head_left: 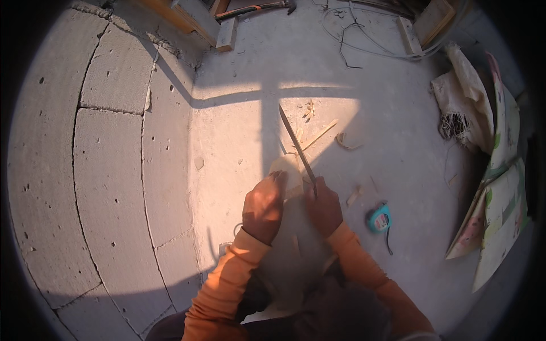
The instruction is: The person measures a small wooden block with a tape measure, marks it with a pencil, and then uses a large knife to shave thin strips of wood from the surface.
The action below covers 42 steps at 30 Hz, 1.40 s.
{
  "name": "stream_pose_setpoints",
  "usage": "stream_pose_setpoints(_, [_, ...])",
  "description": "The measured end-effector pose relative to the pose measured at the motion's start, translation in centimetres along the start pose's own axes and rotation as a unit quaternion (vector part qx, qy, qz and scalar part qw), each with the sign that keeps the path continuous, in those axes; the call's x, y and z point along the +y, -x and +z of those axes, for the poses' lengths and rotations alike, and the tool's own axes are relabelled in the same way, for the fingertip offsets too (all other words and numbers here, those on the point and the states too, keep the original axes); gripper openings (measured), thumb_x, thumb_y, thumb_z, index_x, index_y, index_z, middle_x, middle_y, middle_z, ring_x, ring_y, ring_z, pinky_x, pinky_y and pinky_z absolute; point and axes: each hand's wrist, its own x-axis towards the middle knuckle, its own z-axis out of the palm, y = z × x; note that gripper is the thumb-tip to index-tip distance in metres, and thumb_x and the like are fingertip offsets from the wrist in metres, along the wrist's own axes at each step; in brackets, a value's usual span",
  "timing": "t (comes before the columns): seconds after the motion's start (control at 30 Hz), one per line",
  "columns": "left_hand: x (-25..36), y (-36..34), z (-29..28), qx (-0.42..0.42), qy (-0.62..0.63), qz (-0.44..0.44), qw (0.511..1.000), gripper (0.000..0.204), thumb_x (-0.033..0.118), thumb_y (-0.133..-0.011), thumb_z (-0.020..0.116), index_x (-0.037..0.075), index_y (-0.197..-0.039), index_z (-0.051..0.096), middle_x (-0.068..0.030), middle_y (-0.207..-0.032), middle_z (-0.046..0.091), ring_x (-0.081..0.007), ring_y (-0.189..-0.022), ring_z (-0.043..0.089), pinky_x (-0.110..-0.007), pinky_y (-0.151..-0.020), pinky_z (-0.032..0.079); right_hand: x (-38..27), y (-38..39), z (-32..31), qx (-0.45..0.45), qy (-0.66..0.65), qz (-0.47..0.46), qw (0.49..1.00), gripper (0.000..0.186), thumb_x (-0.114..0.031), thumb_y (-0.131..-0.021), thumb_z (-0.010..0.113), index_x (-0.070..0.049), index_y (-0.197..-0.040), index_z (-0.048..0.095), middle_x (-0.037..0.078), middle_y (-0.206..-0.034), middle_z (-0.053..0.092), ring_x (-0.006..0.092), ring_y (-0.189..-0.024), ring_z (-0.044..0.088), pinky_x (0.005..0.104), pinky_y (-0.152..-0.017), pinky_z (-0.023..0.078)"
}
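Note:
My left hand (pixel 264 207) is closed on a pale, light-coloured piece of wood (pixel 291 171) with a rounded upper end. Part of that piece lies behind my fingers, and its lower end blurs into the floor's tone. In my closed right hand (pixel 323 208) is a long, narrow-bladed knife (pixel 296 140). Its blade slants up and to the left, past the right side of the wood; its handle is hidden in my fist. Just beyond the wood, a thin wooden strip (pixel 321 134) and curled shavings (pixel 309 109) lie on the concrete floor.
A teal tape measure (pixel 379 218) lies right of my right hand. Aerated block wall (pixel 114 187) runs along the left. A woven sack (pixel 465 99) and printed sheeting (pixel 493 204) stand at the right. Far back are a hammer (pixel 256 9), timber offcuts (pixel 227 35) and wire (pixel 343 42).

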Motion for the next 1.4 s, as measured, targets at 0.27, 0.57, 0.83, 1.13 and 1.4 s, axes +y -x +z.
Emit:
stream_pose_setpoints(0.27, [-0.1,0.8,1.1,0.003,-0.018,0.002,1.000,0.037,-0.001,-0.090,0.054,-0.003,-0.126,0.060,-0.0254,-0.122,0.066,-0.0417,-0.112,0.066,-0.047,-0.095,0.056,0.5,0.2,0.6,0.000,0.014,-0.003,1.000,0.014,-0.012,-0.099,0.058,-0.002,-0.095,0.048,0.027,-0.075,0.062,0.0487,-0.074,0.062,0.0549,-0.062,0.049])
stream_pose_setpoints(0.57, [0.0,0.7,1.3,0.045,-0.007,0.016,0.999,0.050,-0.012,-0.077,0.060,0.002,-0.125,0.061,-0.0232,-0.118,0.069,-0.0417,-0.106,0.069,-0.044,-0.089,0.059,0.6,1.0,0.5,-0.012,0.015,0.001,1.000,0.015,-0.012,-0.098,0.059,-0.001,-0.096,0.049,0.027,-0.076,0.062,0.0468,-0.072,0.064,0.0547,-0.061,0.049])
stream_pose_setpoints(0.83, [0.4,0.3,0.9,0.010,-0.003,-0.010,1.000,0.039,-0.006,-0.086,0.055,-0.002,-0.124,0.061,-0.0254,-0.116,0.068,-0.0439,-0.107,0.067,-0.046,-0.091,0.058,3.1,0.9,1.8,-0.013,0.068,-0.054,0.996,0.013,-0.012,-0.099,0.056,0.000,-0.100,0.050,0.029,-0.076,0.064,0.0487,-0.075,0.065,0.0553,-0.062,0.050])
stream_pose_setpoints(1.13, [0.8,0.8,-0.1,0.057,-0.031,0.021,0.998,0.055,-0.015,-0.076,0.057,0.004,-0.128,0.063,-0.0205,-0.122,0.069,-0.0393,-0.112,0.068,-0.043,-0.096,0.057,-0.1,1.3,-1.4,-0.011,-0.038,0.126,0.991,0.022,-0.019,-0.100,0.056,0.000,-0.110,0.055,0.029,-0.077,0.065,0.0514,-0.077,0.065,0.0562,-0.067,0.050])
stream_pose_setpoints(1.4, [1.4,0.2,-0.2,0.041,0.011,-0.004,0.999,0.047,-0.009,-0.078,0.063,0.003,-0.123,0.066,-0.0204,-0.113,0.071,-0.0389,-0.104,0.070,-0.041,-0.090,0.058,-0.2,3.2,-2.1,0.045,-0.059,0.060,0.995,0.024,-0.016,-0.097,0.062,-0.003,-0.116,0.058,0.023,-0.075,0.067,0.0451,-0.076,0.068,0.0499,-0.065,0.054])
